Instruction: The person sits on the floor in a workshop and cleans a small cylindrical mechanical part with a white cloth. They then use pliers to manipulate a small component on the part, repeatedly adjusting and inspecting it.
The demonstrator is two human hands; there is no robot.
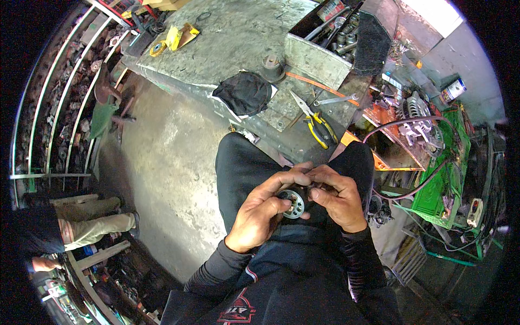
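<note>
Over my lap, my left hand (262, 205) grips a round, silvery metal part with holes around its face (295, 205). The thumb presses on its rim, and the fingers reach behind it. My right hand (339, 196) is closed just beside it, thumb and fingers pinched near the part's upper right edge. Something small and dark sits between those fingertips, too hidden to name. Both hands nearly meet at the fingertips. Beyond them on the workbench lie yellow-and-black long-nose pliers (316, 122) with jaws apart, and a combination wrench (337, 99).
The workbench (216, 49) carries a black cloth (244, 93), a cylindrical metal piece (272, 69) and a metal toolbox (318, 59) of sockets. At right stand an alternator (416, 120) and a green crate (441, 187). Another person's leg (103, 230) shows at left, near racks of parts.
</note>
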